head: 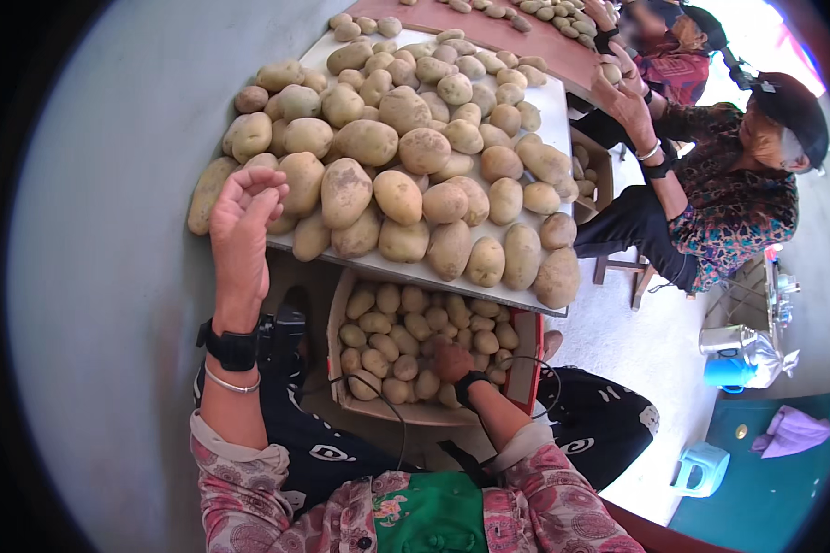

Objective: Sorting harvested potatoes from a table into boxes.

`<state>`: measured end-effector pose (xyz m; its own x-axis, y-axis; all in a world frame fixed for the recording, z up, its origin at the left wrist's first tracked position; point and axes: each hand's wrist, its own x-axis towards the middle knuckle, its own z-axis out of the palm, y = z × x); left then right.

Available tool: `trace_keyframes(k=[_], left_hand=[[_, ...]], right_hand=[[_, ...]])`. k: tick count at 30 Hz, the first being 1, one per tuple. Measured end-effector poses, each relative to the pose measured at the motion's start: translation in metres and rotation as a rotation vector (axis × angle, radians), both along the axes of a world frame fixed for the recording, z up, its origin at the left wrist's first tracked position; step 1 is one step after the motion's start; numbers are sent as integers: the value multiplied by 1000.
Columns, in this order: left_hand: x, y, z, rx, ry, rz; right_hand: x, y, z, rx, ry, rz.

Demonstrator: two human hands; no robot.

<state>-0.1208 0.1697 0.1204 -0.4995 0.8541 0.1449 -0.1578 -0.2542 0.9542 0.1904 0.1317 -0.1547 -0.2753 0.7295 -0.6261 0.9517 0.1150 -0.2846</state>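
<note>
My left hand (243, 214) is raised at the near left corner of a white-topped table (526, 296). Its fingers are loosely bent, and no object shows between them and the thumb. Potatoes (346, 193) of mixed sizes lie heaped on the tabletop, some beside and behind that hand. Below the table's front edge, between my knees, a cardboard box (528, 359) holds many smaller potatoes (404, 340). My right hand (454, 361) reaches down into this box among them. Its fingertips are partly hidden, so I cannot see whether they grip a potato.
At the right, a seated person holds a potato (610, 73) beside a reddish table (425, 12); another person sits farther back. A second box (598, 169) stands under there. A thin cable (395, 408) hangs across my box. A wall (111, 242) rises close on my left.
</note>
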Motion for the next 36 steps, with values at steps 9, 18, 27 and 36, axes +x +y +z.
trace_keyframes(k=[9, 18, 27, 36], left_hand=[[5, 6, -4, 16, 3, -20], [3, 9, -11, 19, 12, -14], [-1, 6, -9, 40, -4, -13], [4, 6, -4, 28, -3, -4]], right_hand=[[25, -35, 58, -75, 688, -442], [72, 21, 265, -43, 1195, -479], [92, 126, 313, 338, 918, -312], [90, 153, 263, 583, 658, -206]])
